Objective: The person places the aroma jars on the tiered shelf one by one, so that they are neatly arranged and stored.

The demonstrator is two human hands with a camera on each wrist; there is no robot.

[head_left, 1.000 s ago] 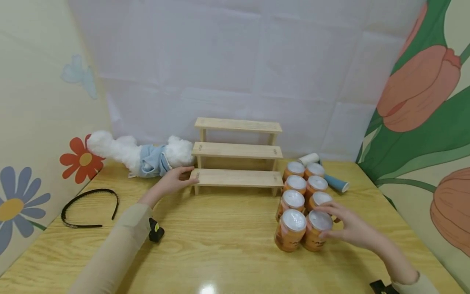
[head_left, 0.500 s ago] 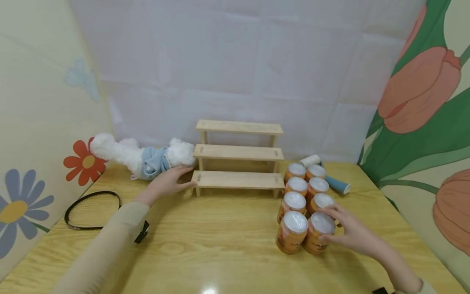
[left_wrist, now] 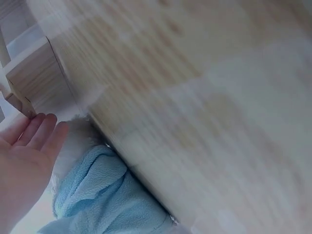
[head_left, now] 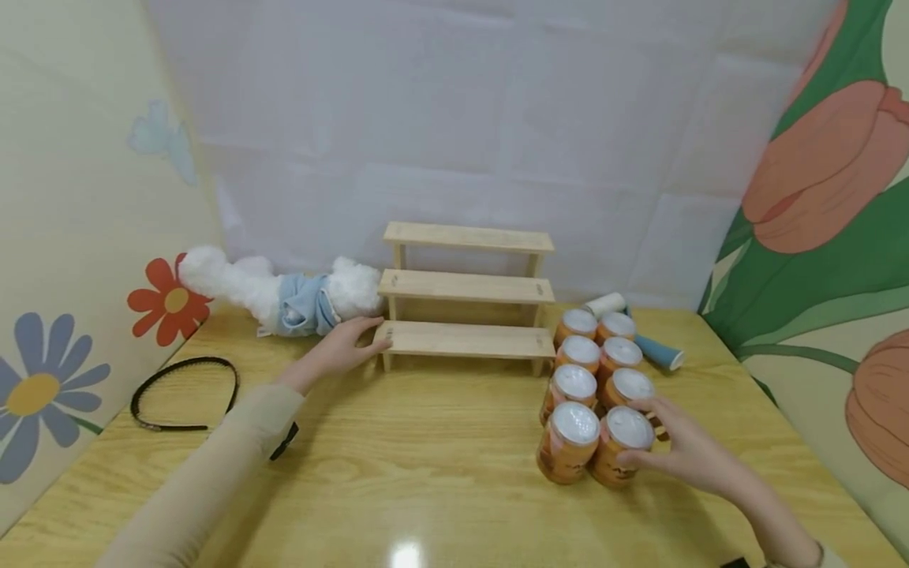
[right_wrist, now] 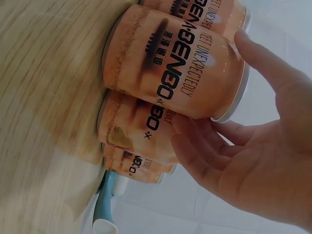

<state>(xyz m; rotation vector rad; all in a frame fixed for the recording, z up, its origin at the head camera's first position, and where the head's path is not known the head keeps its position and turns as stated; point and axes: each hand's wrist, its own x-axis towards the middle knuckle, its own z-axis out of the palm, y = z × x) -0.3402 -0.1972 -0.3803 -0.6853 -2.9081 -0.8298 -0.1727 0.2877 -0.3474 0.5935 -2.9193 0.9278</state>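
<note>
In the head view, my left hand (head_left: pixel 342 349) touches the left end of the lowest step of a three-tier wooden shelf (head_left: pixel 469 340). The left wrist view shows this hand (left_wrist: pixel 27 168) with its fingers fairly straight, fingertips against the wood; the thumb is outside that view. My right hand (head_left: pixel 685 450) holds the front right drink can (head_left: pixel 616 461) near its top. Seen from the right wrist, the thumb lies at the rim of that orange can (right_wrist: pixel 165 63), and the fingers curve round its far side, partly hidden. More such cans (head_left: pixel 574 383) stand upright in two rows.
A white plush toy in blue clothing (head_left: pixel 301 304) lies left of the shelf. A black headband (head_left: pixel 185 363) rests on the wooden table (head_left: pixel 398 450) at the left. Behind the cans lie a blue tube-shaped thing (head_left: pixel 659 353) and a white cylinder (head_left: pixel 605 304).
The head view has shifted slightly. My left thumb has come back against the step's end after sitting just off it. My right hand stays at the same can, which stands where it was.
</note>
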